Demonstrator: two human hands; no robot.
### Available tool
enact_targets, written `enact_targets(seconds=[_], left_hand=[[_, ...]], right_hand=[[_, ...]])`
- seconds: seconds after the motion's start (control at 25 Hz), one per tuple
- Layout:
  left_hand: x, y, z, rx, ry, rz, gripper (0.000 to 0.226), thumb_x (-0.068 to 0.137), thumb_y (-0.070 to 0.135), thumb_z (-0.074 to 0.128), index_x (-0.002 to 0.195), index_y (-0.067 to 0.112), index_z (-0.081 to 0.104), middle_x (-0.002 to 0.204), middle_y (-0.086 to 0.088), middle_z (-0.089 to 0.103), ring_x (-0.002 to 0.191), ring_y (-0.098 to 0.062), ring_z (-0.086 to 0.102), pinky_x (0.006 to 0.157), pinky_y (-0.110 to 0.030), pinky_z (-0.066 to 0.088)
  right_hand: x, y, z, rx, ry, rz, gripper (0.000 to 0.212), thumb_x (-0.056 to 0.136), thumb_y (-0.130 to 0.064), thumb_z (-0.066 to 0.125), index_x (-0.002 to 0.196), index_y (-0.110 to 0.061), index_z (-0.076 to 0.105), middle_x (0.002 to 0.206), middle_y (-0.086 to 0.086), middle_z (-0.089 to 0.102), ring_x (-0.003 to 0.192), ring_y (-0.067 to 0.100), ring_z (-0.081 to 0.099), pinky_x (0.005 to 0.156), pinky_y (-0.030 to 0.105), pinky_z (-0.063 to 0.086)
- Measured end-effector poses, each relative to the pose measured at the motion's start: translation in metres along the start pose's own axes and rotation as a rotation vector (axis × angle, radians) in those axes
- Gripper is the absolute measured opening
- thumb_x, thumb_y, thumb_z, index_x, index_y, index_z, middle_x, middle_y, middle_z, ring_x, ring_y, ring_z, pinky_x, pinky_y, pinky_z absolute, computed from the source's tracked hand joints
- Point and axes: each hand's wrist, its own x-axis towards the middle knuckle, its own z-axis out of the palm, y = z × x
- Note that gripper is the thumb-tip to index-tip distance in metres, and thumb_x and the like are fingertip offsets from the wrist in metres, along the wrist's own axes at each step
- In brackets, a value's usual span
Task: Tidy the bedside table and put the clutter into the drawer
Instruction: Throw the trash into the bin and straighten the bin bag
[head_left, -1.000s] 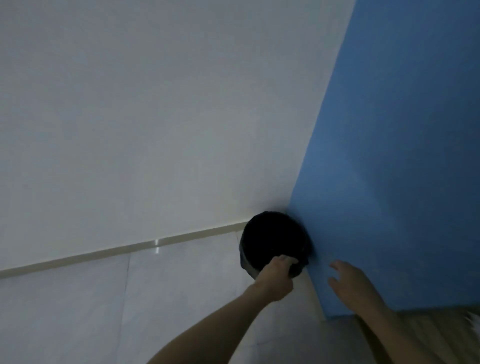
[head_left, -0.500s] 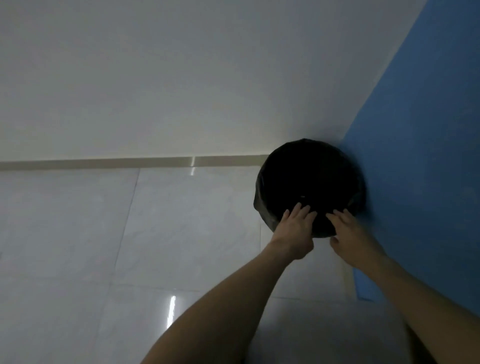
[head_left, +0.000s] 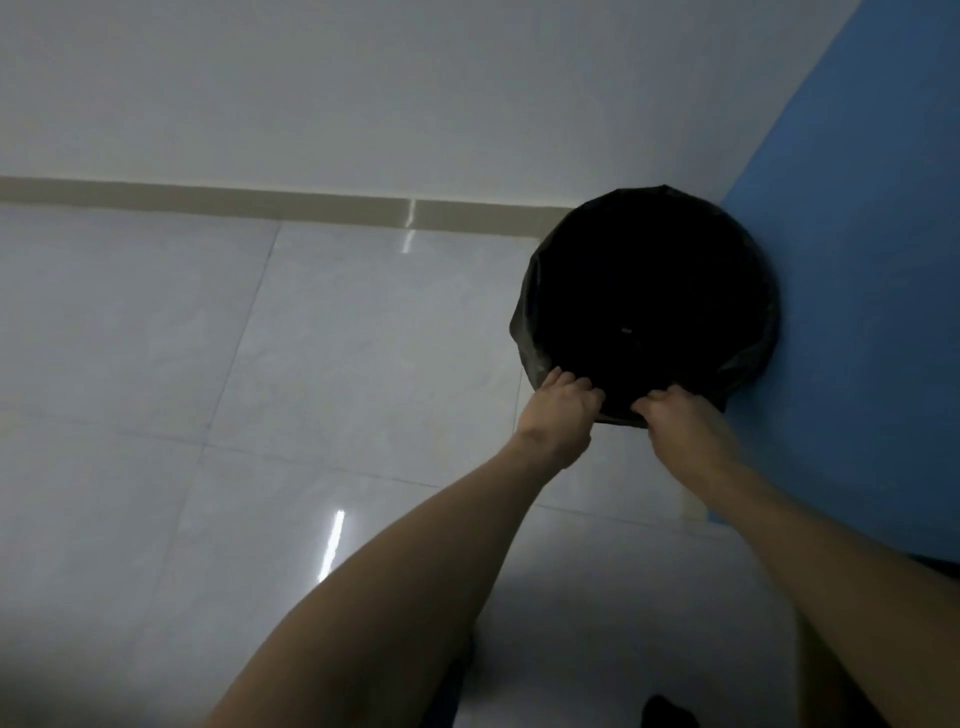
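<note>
A round bin lined with a black plastic bag (head_left: 644, 306) stands on the floor in the corner, against the blue wall. Its inside is dark, and only a tiny pale speck shows within. My left hand (head_left: 558, 410) grips the near edge of the bag with curled fingers. My right hand (head_left: 675, 423) pinches the same near edge just to the right. Neither the bedside table nor the drawer is in view.
Glossy white floor tiles (head_left: 260, 389) spread to the left and front of the bin. A beige skirting strip (head_left: 260, 200) runs under the white wall. The blue wall (head_left: 857, 260) closes the right side. A dark foot shape (head_left: 667, 712) shows at the bottom edge.
The view has come closer and lower over the bin. My right hand moved from the air beside the bin onto the bag's near edge, and both hands closed on it.
</note>
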Motion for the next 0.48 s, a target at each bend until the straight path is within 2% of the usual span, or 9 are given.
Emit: enact_targets(seconds=[0.12,0.24,0.48], left_hand=[[-0.038,0.003,0.025,0.003,0.039,-0.017,0.045,0.085,0.000,0.049,0.129,0.010,0.055,0.128,-0.010,0.059,0.124,-0.028,0.046,0.116,-0.034,0.021],[-0.082,0.013,0.049,-0.013,0.040,-0.032,0.043,0.084,0.000,0.049,0.125,0.010,0.058,0.123,-0.010,0.062,0.122,-0.029,0.048,0.116,-0.035,0.022],[-0.163,0.031,0.083,0.034,0.032,-0.011,0.039,0.088,-0.001,0.044,0.123,0.007,0.059,0.122,-0.011,0.063,0.121,-0.029,0.048,0.113,-0.033,0.024]], right_hand=[[-0.037,-0.020,0.013,0.016,0.032,-0.048,0.025,0.059,0.019,0.063,0.071,-0.002,0.070,0.064,0.014,0.065,0.060,0.031,0.059,0.049,0.029,0.040],[-0.081,-0.050,0.026,0.038,-0.007,-0.089,0.030,0.042,0.019,0.073,0.057,-0.006,0.065,0.051,0.009,0.060,0.048,0.026,0.057,0.040,0.026,0.036],[-0.160,-0.099,0.059,0.123,0.044,-0.104,0.034,0.032,0.018,0.076,0.048,-0.008,0.061,0.040,0.005,0.054,0.032,0.020,0.049,0.032,0.020,0.029]])
